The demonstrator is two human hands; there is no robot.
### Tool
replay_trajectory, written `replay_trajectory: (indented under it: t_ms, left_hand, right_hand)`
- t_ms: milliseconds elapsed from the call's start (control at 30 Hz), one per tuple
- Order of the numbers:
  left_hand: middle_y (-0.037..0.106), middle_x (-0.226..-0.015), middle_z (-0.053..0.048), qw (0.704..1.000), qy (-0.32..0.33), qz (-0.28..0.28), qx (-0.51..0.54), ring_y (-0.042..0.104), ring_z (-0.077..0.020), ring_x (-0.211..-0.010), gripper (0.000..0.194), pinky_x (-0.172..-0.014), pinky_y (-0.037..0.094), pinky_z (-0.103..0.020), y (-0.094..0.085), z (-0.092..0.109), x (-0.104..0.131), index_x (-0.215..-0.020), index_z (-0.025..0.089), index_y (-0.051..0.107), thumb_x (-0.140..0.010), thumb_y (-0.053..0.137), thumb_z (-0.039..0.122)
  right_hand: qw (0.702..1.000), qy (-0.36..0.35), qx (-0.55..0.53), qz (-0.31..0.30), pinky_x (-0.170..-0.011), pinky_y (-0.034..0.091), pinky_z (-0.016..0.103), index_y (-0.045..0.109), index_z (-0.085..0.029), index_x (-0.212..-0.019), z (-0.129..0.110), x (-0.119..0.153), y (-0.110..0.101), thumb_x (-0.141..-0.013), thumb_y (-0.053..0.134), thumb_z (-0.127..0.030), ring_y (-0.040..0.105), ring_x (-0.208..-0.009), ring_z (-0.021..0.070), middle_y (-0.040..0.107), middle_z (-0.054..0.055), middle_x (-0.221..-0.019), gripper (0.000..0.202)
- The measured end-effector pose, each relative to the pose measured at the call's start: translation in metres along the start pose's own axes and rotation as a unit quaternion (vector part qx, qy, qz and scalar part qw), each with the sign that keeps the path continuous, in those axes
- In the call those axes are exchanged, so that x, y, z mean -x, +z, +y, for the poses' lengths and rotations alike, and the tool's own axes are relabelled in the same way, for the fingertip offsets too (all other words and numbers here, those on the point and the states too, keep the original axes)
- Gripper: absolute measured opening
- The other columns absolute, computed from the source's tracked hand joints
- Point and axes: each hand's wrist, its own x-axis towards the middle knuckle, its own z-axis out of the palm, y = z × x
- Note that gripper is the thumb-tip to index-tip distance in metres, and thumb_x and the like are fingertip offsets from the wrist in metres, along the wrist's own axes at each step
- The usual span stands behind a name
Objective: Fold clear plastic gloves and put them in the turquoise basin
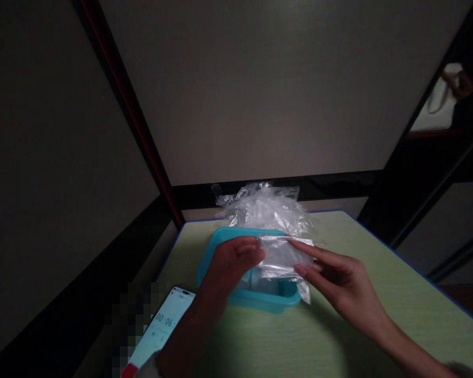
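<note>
Between my two hands is a clear plastic bag (281, 256), folded into a flat, shiny rectangle, held above a turquoise plastic container (260, 302). My left hand (236, 262) pinches its left edge between thumb and fingers. My right hand (335, 278) grips the right side, thumb at the lower edge and a finger along the top. A loose flap of clear plastic hangs by the container's right corner. Some pale material shows inside the container, but the hands and bag hide most of it.
Behind the container lies a heap of crumpled clear plastic bags (266, 207). A phone (163, 325) showing a running timer rests at the left front. The pale green table (378, 294) has a blue edge and stands near a panelled wall (260, 94). A white bag (441, 100) is at the upper right.
</note>
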Motion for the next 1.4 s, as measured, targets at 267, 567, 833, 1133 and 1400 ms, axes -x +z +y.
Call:
replay_trajectory:
  t_ms: [267, 567, 833, 1133, 1400]
  left_hand:
    - [0.067, -0.058, -0.002, 0.998, -0.012, 0.006, -0.054, 0.063, -0.0168, -0.058, 0.025, -0.048, 0.045, -0.021, 0.006, 0.004, 0.001, -0.065, 0.014, 0.068, -0.057, 0.076, 0.036]
    - [0.064, -0.054, 0.0, 0.994, -0.003, 0.08, -0.075, 0.055, -0.0123, -0.049, 0.02, -0.044, 0.039, -0.019, 0.004, -0.001, -0.007, -0.06, 0.013, 0.066, -0.051, 0.07, 0.031]
    - [0.062, -0.055, 0.001, 0.983, 0.004, 0.118, -0.141, 0.055, -0.0124, -0.053, 0.015, -0.047, 0.038, -0.019, -0.008, 0.007, -0.012, -0.057, 0.013, 0.063, -0.054, 0.067, 0.027]
    - [0.058, -0.05, 0.002, 0.981, -0.029, 0.078, -0.176, 0.053, -0.0115, -0.049, 0.014, -0.045, 0.037, -0.019, -0.022, 0.004, -0.028, -0.057, 0.013, 0.061, -0.054, 0.07, 0.024]
    - [0.038, -0.035, 0.008, 0.974, -0.107, 0.006, -0.201, 0.035, -0.0045, -0.037, 0.026, -0.038, 0.026, -0.016, -0.017, -0.008, -0.039, -0.039, 0.015, 0.044, -0.057, 0.063, 0.013]
  right_hand:
    - [0.999, 0.008, -0.044, -0.027, -0.038, 0.038, 0.019, 0.068, -0.024, -0.106, 0.004, -0.001, 0.007, -0.072, 0.063, -0.024, 0.038, -0.042, 0.0063, 0.069, 0.003, -0.072, 0.035]
    - [0.994, 0.03, -0.092, -0.049, -0.04, 0.041, 0.021, 0.067, -0.023, -0.11, 0.012, 0.0, 0.008, -0.073, 0.064, -0.024, 0.044, -0.043, 0.0074, 0.068, 0.001, -0.071, 0.037]
    - [0.993, 0.054, -0.066, 0.08, -0.054, 0.05, 0.028, 0.056, -0.023, -0.105, 0.03, -0.007, 0.002, -0.066, 0.07, -0.036, 0.057, -0.066, 0.0146, 0.06, 0.004, -0.09, 0.043]
    - [0.941, 0.286, -0.144, -0.109, -0.036, 0.032, 0.017, 0.039, -0.022, -0.079, 0.047, -0.002, 0.004, -0.061, 0.071, -0.049, 0.045, -0.041, 0.006, 0.047, -0.008, -0.06, 0.046]
    - [0.932, 0.266, -0.197, -0.145, -0.038, 0.036, 0.018, 0.039, -0.021, -0.076, 0.04, 0.005, 0.008, -0.065, 0.069, -0.046, 0.05, -0.041, 0.0068, 0.048, -0.008, -0.055, 0.041]
